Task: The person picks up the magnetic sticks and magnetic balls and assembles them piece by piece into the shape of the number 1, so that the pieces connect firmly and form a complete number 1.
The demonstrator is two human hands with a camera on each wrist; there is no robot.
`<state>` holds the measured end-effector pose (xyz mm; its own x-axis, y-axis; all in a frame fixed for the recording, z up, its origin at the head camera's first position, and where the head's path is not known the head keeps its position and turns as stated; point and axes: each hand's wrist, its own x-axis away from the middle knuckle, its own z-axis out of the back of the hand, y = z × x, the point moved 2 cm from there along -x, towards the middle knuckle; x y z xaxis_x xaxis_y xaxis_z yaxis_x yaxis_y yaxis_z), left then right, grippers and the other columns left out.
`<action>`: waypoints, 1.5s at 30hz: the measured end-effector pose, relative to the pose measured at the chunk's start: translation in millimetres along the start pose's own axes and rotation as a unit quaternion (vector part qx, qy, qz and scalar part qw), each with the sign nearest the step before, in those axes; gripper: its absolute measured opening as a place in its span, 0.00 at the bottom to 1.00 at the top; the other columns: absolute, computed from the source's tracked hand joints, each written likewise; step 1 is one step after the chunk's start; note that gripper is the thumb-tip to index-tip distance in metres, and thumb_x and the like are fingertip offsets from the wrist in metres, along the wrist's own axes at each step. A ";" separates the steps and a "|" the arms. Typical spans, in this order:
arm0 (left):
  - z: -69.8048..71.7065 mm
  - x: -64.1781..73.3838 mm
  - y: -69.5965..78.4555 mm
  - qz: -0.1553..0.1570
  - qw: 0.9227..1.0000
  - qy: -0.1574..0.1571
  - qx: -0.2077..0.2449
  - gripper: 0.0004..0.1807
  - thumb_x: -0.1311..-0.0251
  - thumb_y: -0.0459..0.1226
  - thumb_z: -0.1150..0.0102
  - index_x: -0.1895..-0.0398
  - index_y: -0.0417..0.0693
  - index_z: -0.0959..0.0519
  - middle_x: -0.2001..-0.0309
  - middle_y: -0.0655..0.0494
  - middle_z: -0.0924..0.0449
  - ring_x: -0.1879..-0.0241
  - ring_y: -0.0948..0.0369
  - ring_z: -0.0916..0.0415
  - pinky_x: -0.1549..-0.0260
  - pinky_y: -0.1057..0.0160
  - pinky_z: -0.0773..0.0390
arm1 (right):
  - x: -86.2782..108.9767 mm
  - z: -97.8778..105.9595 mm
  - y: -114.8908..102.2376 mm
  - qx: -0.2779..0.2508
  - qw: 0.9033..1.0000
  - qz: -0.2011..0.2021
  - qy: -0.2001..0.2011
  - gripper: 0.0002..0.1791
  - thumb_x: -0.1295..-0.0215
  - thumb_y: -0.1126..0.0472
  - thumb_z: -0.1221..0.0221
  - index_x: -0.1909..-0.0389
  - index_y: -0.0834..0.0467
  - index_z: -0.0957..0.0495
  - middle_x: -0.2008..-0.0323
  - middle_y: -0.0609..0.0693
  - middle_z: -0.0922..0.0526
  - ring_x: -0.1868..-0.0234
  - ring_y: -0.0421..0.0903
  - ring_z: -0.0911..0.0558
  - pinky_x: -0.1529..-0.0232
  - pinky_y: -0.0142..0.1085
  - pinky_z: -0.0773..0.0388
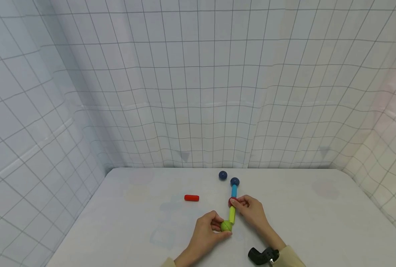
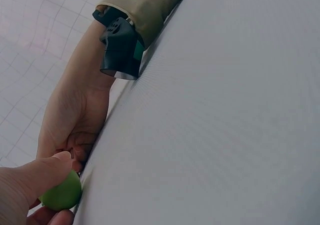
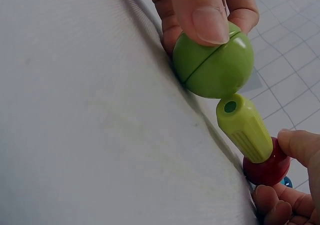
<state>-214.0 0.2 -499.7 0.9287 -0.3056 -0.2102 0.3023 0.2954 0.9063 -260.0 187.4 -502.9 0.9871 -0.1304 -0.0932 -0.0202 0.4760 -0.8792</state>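
My left hand [image 1: 206,231] holds a green ball [image 1: 226,226] between thumb and fingers, low over the white table. The ball has a seam round its middle, seen in the right wrist view. Fingers of my right hand [image 1: 251,211] pinch a red ball [image 3: 267,169]. From that red ball a yellow-green ribbed rod [image 3: 245,130] points toward the green ball, its end right at the ball's side and showing a dark round spot. On the far side of the red ball, a blue rod [image 1: 234,191] leads to a dark blue ball [image 1: 235,181], all in one line.
A loose dark blue ball [image 1: 222,175] lies near the table's back edge. Left of the line is a red rod [image 1: 192,198]. A black wrist camera [image 1: 261,256] sits at the right wrist. White gridded curtains [image 1: 201,92] hang behind and beside the table [image 1: 117,222].
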 end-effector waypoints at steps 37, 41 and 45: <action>-3.0 2.0 8.0 -0.018 1.000 -0.009 -0.017 0.18 0.59 0.36 0.23 0.68 0.48 0.25 0.68 0.64 0.26 0.69 0.70 0.25 0.70 0.72 0.22 | -0.8 0.0 -0.4 0.005 1.000 -0.004 -0.003 0.17 0.43 0.48 0.34 0.70 0.60 0.20 0.81 0.46 0.26 0.78 0.41 0.29 0.79 0.29 0.35; -3.7 1.8 7.9 -0.029 0.999 -0.006 -0.020 0.18 0.59 0.36 0.23 0.68 0.48 0.26 0.68 0.64 0.26 0.69 0.70 0.26 0.70 0.72 0.22 | -0.9 0.1 -1.4 0.006 1.000 -0.005 -0.002 0.17 0.43 0.48 0.34 0.70 0.60 0.20 0.81 0.46 0.26 0.78 0.41 0.29 0.79 0.29 0.35; -4.8 1.3 6.5 -0.034 0.999 -0.005 -0.027 0.19 0.59 0.37 0.23 0.68 0.49 0.26 0.68 0.64 0.27 0.69 0.70 0.26 0.70 0.72 0.22 | 0.2 0.4 -2.1 0.009 1.000 -0.002 0.002 0.17 0.43 0.48 0.34 0.70 0.60 0.20 0.80 0.46 0.25 0.78 0.41 0.29 0.79 0.29 0.34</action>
<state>-209.8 6.0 -495.8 0.9033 -0.3358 -0.2670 0.3764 0.3220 0.8687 -259.6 186.6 -500.9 0.9866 -0.1349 -0.0923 -0.0143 0.4909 -0.8711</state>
